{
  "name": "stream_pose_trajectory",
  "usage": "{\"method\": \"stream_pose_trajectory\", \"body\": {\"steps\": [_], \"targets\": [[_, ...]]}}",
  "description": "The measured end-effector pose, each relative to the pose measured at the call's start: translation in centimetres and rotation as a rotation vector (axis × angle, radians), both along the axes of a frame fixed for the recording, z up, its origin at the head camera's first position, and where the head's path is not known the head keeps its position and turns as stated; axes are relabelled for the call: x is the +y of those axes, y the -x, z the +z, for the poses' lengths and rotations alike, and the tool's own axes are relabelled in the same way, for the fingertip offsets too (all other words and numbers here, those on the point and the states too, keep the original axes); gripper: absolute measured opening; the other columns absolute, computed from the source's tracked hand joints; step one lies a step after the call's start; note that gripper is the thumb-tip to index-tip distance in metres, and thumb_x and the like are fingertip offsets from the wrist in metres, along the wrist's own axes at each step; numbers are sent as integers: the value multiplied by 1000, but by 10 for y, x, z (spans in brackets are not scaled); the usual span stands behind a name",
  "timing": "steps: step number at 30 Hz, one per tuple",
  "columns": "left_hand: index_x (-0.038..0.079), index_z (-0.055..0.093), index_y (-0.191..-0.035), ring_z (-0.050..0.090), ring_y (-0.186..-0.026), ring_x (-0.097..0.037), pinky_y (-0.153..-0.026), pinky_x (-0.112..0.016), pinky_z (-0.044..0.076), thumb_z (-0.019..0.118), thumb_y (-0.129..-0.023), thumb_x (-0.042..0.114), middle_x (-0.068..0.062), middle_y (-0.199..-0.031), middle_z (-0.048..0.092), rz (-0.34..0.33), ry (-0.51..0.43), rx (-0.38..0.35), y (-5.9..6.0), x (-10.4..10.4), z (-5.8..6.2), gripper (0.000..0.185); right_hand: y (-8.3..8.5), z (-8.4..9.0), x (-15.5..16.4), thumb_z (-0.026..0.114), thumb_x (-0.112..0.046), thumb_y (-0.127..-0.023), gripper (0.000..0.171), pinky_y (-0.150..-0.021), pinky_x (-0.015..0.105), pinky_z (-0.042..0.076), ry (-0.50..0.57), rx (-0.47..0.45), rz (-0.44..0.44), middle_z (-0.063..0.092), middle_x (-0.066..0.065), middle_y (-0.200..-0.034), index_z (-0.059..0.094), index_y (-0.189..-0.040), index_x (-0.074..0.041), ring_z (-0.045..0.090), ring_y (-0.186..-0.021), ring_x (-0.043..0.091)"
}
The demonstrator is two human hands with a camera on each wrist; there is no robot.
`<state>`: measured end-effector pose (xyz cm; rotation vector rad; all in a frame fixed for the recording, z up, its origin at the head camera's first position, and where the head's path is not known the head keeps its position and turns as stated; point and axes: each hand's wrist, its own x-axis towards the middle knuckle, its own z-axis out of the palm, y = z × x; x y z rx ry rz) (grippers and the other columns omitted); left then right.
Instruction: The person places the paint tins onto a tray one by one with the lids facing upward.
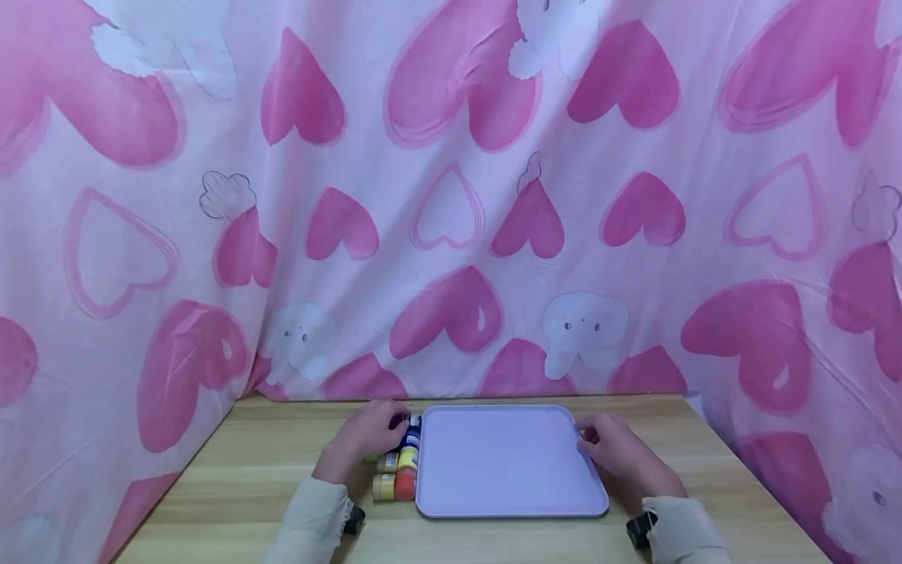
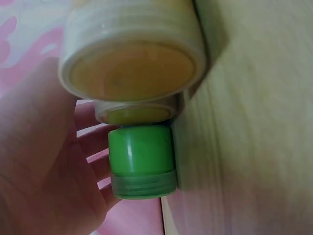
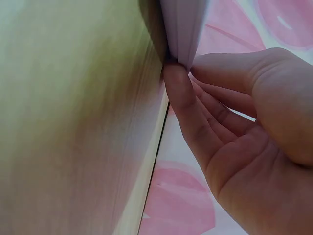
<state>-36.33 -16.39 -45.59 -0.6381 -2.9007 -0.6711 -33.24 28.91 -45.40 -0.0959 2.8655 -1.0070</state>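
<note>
— How many trays?
— One lilac tray (image 1: 503, 462) on one wooden table (image 1: 232, 478).
— And the little paint pots beside it?
— At least five show from the head camera: a blue one (image 1: 413, 433), an orange one (image 1: 405, 484), three yellowish. The wrist view adds a green-capped pot (image 2: 141, 161). More may sit under the hand.
— Hands?
— Two — the left hand (image 1: 359, 442) and the right hand (image 1: 616, 446).

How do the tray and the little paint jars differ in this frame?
The tray is one wide, flat, pale lilac piece; the jars are several small containers in yellow, orange, blue and green. The tray holds nothing; the jars sit in a cluster against its left edge. The right hand pinches the tray's rim; the left hand is at the jars. Both rest on the table.
</note>
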Motion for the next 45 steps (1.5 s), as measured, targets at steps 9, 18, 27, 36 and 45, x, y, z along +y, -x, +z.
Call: {"method": "stream_pose_trajectory", "body": {"steps": [9, 18, 27, 36, 45], "targets": [[7, 70, -129, 69, -109, -20, -105, -52, 60, 70, -106, 17, -5, -117, 74, -39, -48, -33, 0, -3, 1, 25, 3, -1, -1, 74, -2, -99, 21, -77, 36, 63, -49, 25, 19, 72, 3, -95, 79, -119, -8, 63, -85, 20], [7, 66, -126, 67, -105, -20, -103, -52, 61, 69, -107, 13, -6, -113, 72, -58, -80, -14, 2, 4, 1, 21, 5, -2, 3, 72, 1, -100, 25, -74, 31, 63, -53, 57, 29, 72, 2, -93, 79, -123, -4, 64, -84, 18], [3, 67, -129, 71, -111, -25, -102, -49, 62, 68, -106, 7, -9, -119, 73, -107, -100, 103, 5, 14, 3, 23, 4, 0, 3, 74, 0, -99, 23, -73, 31, 62, -57, 41, 21, 70, 3, -91, 80, -121, -6, 63, -82, 19], [6, 69, -128, 70, -115, -24, -104, -46, 61, 67, -105, 3, -8, -123, 73, -154, -88, 205, 12, 35, 0, 24, 1, 1, 4, 72, 1, -100, 18, -74, 33, 61, -42, 31, 21, 71, 3, -90, 82, -109, -11, 63, -83, 19], [-2, 73, -122, 71, -119, -34, -104, -50, 60, 63, -101, -11, -16, -121, 75, -224, -55, 216, 18, 56, -2, 24, -2, 5, 2, 71, 2, -101, 18, -74, 33, 60, -36, 19, 21, 69, 4, -88, 82, -105, -12, 62, -82, 19]]}}
